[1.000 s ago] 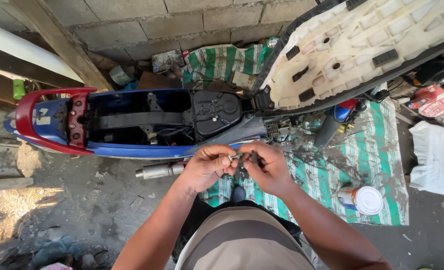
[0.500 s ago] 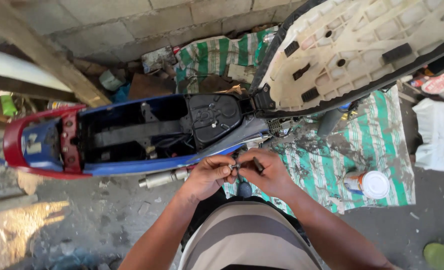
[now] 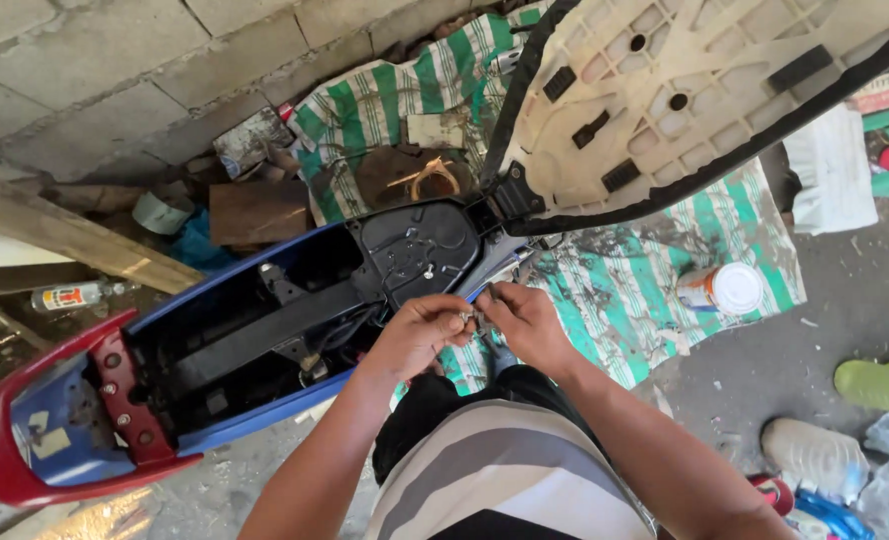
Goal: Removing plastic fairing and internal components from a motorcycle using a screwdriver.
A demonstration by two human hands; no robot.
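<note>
Both hands met over a small metal part beside the open scooter body.

The left hand (image 3: 420, 335) and right hand (image 3: 525, 322) were pressed close, fingertips pinching a small metal part (image 3: 477, 316) between them; its kind was too small to tell. They hung just off the near edge of the blue scooter body (image 3: 265, 330), whose seat (image 3: 685, 90) was tipped up toward the block wall (image 3: 95, 70). Open concrete floor (image 3: 825, 350) lay to the right, past the edge of the striped tarp (image 3: 635, 290), where a white-lidded can (image 3: 725, 288) stood. A plank (image 3: 65, 235) crowded the left side.
</note>
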